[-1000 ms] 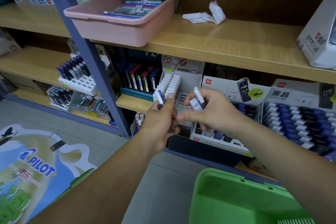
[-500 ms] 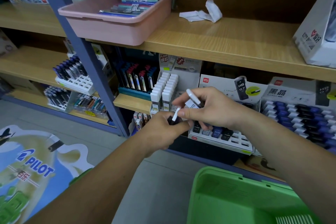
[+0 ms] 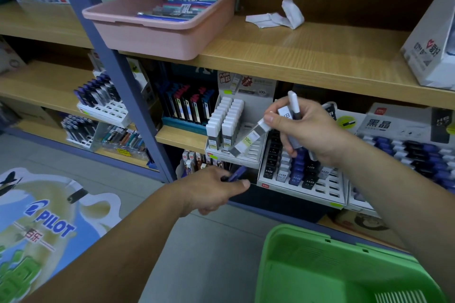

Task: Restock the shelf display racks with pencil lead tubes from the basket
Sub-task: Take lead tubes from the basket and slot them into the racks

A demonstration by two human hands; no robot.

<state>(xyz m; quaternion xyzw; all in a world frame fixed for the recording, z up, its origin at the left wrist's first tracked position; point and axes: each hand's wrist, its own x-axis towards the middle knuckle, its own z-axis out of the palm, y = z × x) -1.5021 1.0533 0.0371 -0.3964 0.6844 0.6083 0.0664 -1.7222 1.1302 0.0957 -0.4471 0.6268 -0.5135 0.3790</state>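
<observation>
Wooden shelving fills frame. Right hand (image 3: 310, 130) fingers (image 3: 270, 119) pinch a white-capped lead tube (image 3: 251, 136), spares clamped behind, long axis slanting down-left toward the white display rack (image 3: 236, 155) at centre, probably aiming at a slot. Left hand (image 3: 211, 189) grips a blue tube (image 3: 237, 172), lower centre. Green basket (image 3: 295, 253) lower right.
</observation>
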